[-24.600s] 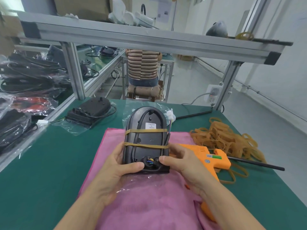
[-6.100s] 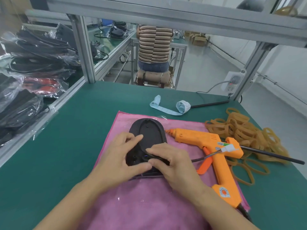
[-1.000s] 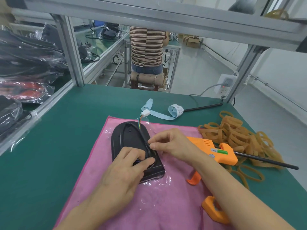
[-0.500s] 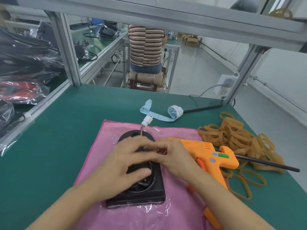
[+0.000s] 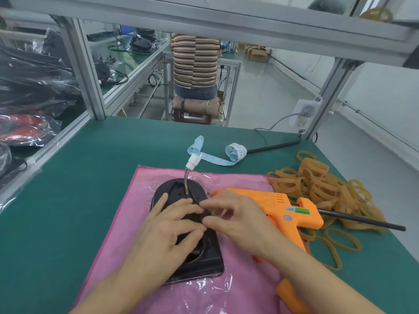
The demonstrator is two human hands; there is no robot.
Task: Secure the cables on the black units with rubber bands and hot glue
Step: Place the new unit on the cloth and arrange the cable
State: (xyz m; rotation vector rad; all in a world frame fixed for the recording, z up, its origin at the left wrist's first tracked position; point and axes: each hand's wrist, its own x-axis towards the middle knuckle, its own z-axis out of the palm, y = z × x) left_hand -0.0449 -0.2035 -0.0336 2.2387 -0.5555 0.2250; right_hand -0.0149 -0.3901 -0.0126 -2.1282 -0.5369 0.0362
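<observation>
On the pink cloth (image 5: 127,214), black unit (image 5: 204,259) points rounded-end away.

Black unit (image 5: 205,259) flat on cloth (cable (image 5: 186,182) apparently loose).

Left hand (image 5: 166,230) flat; right hand (image 5: 235,219) pinching, fingers curled.

Half a second ago both hands met near the round top of the unit (image 5: 181,196); now they sit lower, over its middle. The left hand (image 5: 167,232) lies flatter, fingers spread, and the right hand (image 5: 235,220) has its thumb and fingertips drawn together at the centre. More of the coloured cable (image 5: 186,184) and rounded end shows.
</observation>
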